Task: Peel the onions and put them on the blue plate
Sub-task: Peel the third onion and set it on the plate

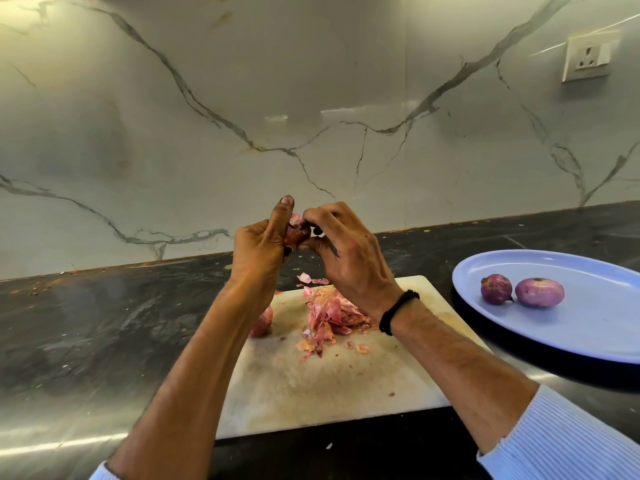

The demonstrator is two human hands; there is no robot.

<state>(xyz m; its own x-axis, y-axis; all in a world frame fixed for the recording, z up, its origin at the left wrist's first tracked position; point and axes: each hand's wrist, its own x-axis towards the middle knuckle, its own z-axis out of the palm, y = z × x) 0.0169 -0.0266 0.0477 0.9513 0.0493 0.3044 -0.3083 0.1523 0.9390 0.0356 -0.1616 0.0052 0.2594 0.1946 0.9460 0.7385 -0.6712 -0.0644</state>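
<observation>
Onion (294, 235), reddish-brown with pink skin flaking at its top, sits between both grips. Left grip (261, 244) curls round it, one finger upright. Right grip (341, 252) pinches its skin with bent fingers. Below them, peels (332, 317) and a second onion (262, 323) lie on the board (311, 386). Right of the right grip, two peeled onions (496, 289) rest on the plate (588, 341).

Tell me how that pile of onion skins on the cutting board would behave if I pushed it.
Probably very light and floppy: the onion skins look like thin, curled flakes. They'd likely scatter rather than slide together, since loose bits already lie apart on the cutting board.
</observation>
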